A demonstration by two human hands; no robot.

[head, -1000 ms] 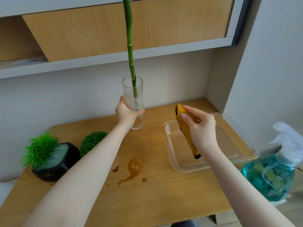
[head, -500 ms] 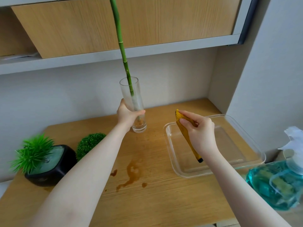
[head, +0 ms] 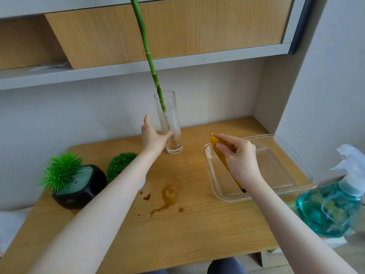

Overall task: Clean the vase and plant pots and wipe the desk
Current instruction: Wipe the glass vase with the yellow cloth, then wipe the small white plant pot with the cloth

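A brown spill [head: 167,198] stains the wooden desk [head: 197,234] beneath wall shelving. At twelve o'clock stands the glass vase [head: 170,123] holding a bamboo stalk [head: 147,54]; the left hand [head: 153,135], fingers spread, touches its side. The right hand [head: 239,157] pinches a yellow cloth [head: 221,155] over a clear tray [head: 296,167].

Clear glass vase [head: 170,123] stands upright on wooden desk [head: 197,224], twelve o'clock, holding tilted green stalk [head: 152,70]. Black pot [head: 83,186] at nine o'clock. Brown spill [head: 166,198] at centre. Yellow cloth [head: 219,151] held, two o'clock.
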